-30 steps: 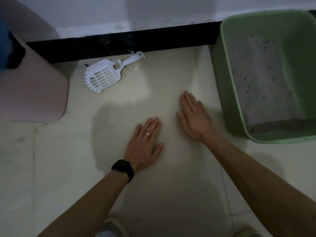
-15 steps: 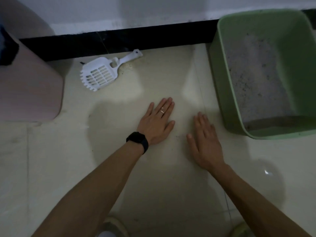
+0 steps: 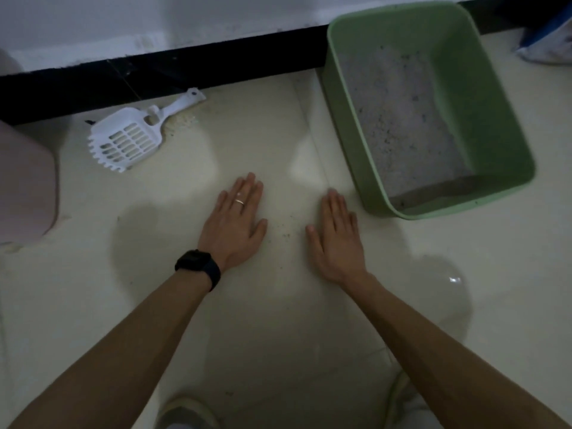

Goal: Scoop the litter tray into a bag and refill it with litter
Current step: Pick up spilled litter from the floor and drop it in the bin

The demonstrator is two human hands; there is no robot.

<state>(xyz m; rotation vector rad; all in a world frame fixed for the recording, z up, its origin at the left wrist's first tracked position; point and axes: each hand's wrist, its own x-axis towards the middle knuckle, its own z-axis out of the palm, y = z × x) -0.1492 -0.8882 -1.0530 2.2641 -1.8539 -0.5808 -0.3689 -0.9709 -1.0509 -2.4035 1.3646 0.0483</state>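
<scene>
A green litter tray [image 3: 346, 119] stands on the floor at the upper right, with grey litter [image 3: 402, 119] spread over its bottom. A white slotted scoop [image 3: 130, 140] lies on the floor at the upper left, handle toward the black skirting. My left hand [image 3: 235, 221], with a ring and a black watch, lies flat on the tiles with straight fingers. My right hand [image 3: 335, 239] lies flat beside it, just left of the tray's near corner. Neither hand holds anything. A few litter grains [image 3: 286, 233] lie between them.
A pink container [image 3: 24, 187] stands at the left edge. A blue and white bag [image 3: 551, 41] shows at the top right corner. The black skirting [image 3: 154, 75] and white wall run along the back. My shoes [image 3: 185, 413] are at the bottom.
My left hand slid forward and my right hand drew back, so they now lie side by side. The view shifted right, bringing the blue and white bag into sight.
</scene>
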